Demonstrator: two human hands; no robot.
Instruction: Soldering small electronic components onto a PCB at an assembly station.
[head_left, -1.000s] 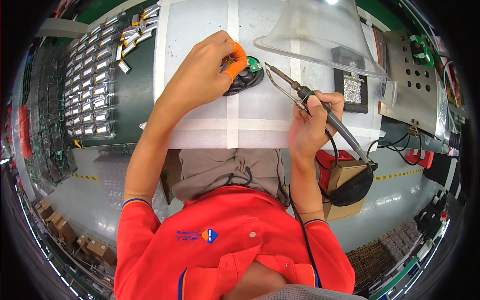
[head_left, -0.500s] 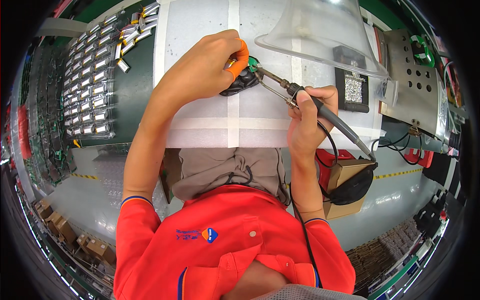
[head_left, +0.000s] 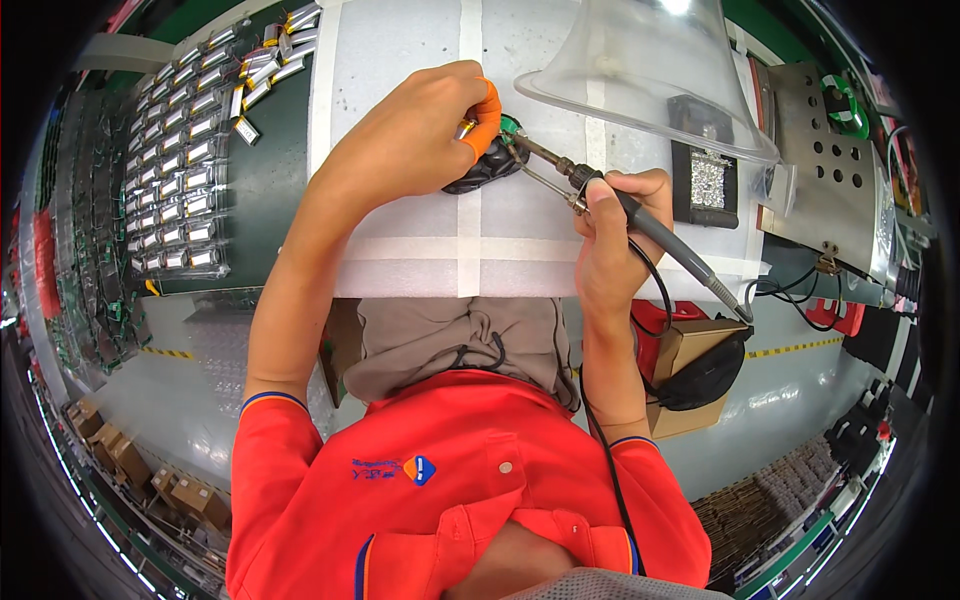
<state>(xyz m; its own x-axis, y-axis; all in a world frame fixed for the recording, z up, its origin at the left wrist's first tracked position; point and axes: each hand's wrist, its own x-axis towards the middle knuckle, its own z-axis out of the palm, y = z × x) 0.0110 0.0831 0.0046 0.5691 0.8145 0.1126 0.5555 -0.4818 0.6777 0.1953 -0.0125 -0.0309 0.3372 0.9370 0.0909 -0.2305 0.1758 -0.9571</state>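
My left hand (head_left: 425,125), with orange finger cots (head_left: 487,120) on its fingertips, is closed in a pinch over a black padded holder (head_left: 483,172). Between the fingers a small yellow-and-silver piece (head_left: 464,129) shows, mostly hidden. A small green circuit board (head_left: 509,126) sits at the holder's far right edge, beside the pinching fingertips. My right hand (head_left: 622,235) grips a soldering iron (head_left: 665,237) like a pen. Its tip meets the board, and a thin metal feed tube (head_left: 545,180) runs alongside to the same spot. The exact contact point is too small to make out.
A clear funnel-shaped hood (head_left: 640,80) hangs over the far right of the taped white mat (head_left: 390,265). Below it stands a black box of metal shavings (head_left: 707,185). Rows of silver battery cells (head_left: 180,175) lie at left. The iron's black cable (head_left: 606,450) passes my right arm.
Very little differs. My right hand and the soldering iron have shifted slightly left, the tip staying at the green board. My left hand keeps its pinch.
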